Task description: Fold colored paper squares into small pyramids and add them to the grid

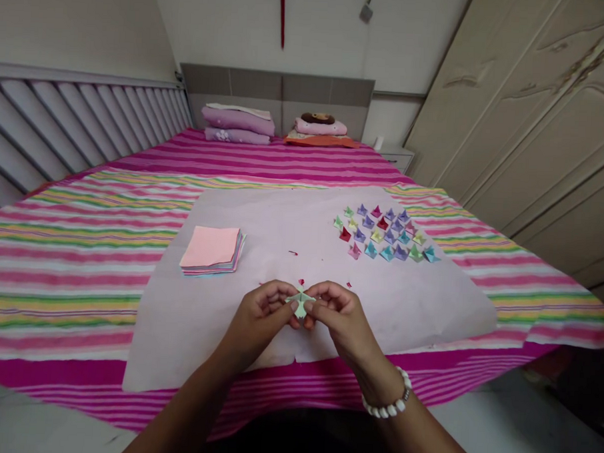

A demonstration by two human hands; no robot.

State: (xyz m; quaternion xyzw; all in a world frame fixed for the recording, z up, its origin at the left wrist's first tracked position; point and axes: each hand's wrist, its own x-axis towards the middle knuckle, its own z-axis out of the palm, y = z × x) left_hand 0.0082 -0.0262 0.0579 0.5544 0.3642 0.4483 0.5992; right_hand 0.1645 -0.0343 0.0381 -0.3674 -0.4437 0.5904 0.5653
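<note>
Both your left hand (262, 310) and right hand (337, 313) pinch the pale green paper piece (300, 301) at lower centre from opposite sides, seemingly to press its folds tight.

Soft even indoor light, faint shadows, wide-angle bending at edges

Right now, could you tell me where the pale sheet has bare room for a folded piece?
Widest free patch: the pale sheet between the paper stack and the folded pieces. Also free: the near corners, right of the right hand and left of the left hand. Crowded: among the folded pieces, and where both hands pinch the green piece.
</note>
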